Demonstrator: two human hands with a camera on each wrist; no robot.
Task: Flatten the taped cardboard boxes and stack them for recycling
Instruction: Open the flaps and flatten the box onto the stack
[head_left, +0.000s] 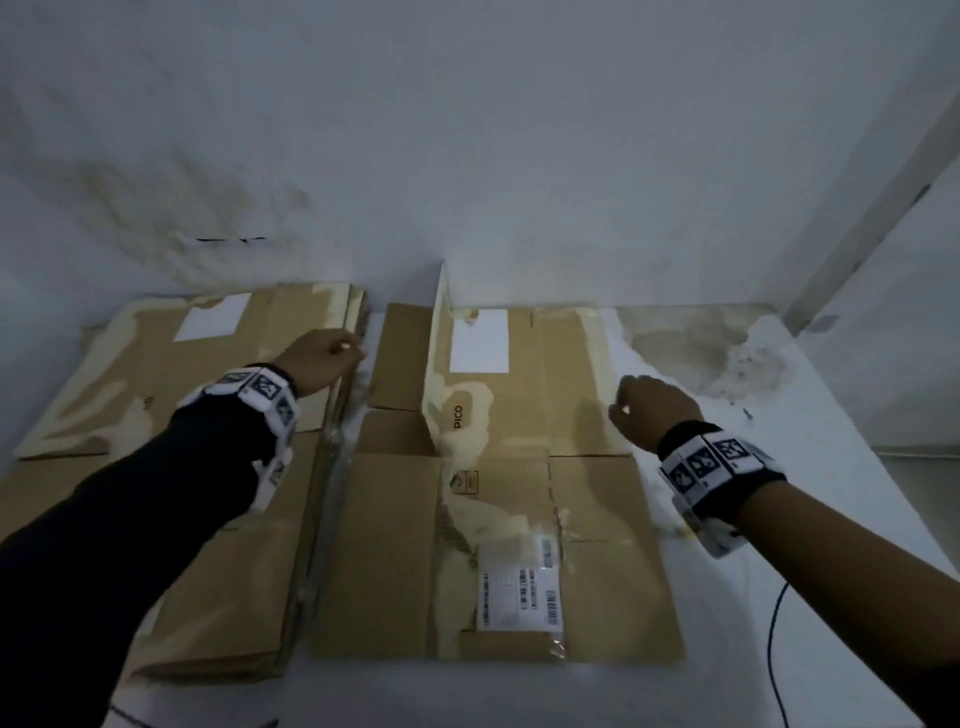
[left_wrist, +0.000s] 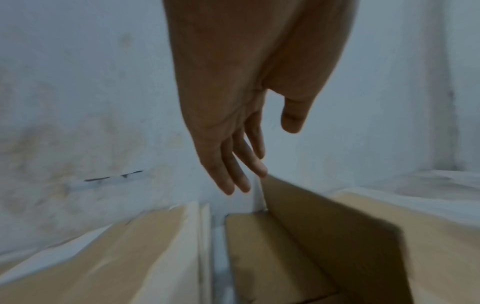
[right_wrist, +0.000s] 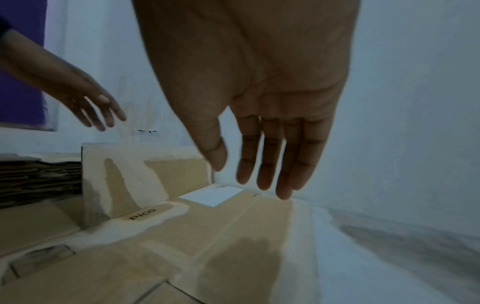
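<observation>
A flattened brown cardboard box (head_left: 524, 467) printed "PICO" lies in the middle of the white table, with one panel (head_left: 435, 358) standing upright along its left fold. A stack of flattened boxes (head_left: 171, 415) lies to its left. My left hand (head_left: 332, 358) hovers over the stack's right edge, fingers straight (left_wrist: 233, 174), holding nothing. My right hand (head_left: 649, 410) hangs over the right edge of the flat box, fingers extended (right_wrist: 270, 164), touching nothing. The upright panel (right_wrist: 124, 181) and stack edges (right_wrist: 39, 181) show in the right wrist view.
The white table (head_left: 779, 467) meets a stained white wall (head_left: 467, 156) at the back. A black cable (head_left: 774, 649) runs down the table's front right. A white shipping label (head_left: 519, 587) sits on the flat box's near part.
</observation>
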